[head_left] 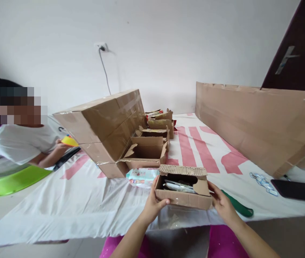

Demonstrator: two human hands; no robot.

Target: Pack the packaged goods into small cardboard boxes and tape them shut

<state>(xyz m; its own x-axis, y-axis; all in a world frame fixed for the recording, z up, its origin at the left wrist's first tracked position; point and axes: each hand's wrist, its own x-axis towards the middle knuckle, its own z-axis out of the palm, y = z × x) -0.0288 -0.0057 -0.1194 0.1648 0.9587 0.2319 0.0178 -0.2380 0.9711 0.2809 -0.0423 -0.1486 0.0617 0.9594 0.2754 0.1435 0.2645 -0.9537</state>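
Both hands grip a small cardboard box [183,190] at the near edge of the bench [74,200]. The left hand [152,204] wraps its fingers [162,202] around the left end; the right hand [222,204] presses its fingers against the right end. Packets show through the torn top. Level, even pressure from both sides would keep the flimsy walls from buckling. A green tool [238,206] lies just right of the right fingers; a wipes pack [141,177] sits beyond the left ones.
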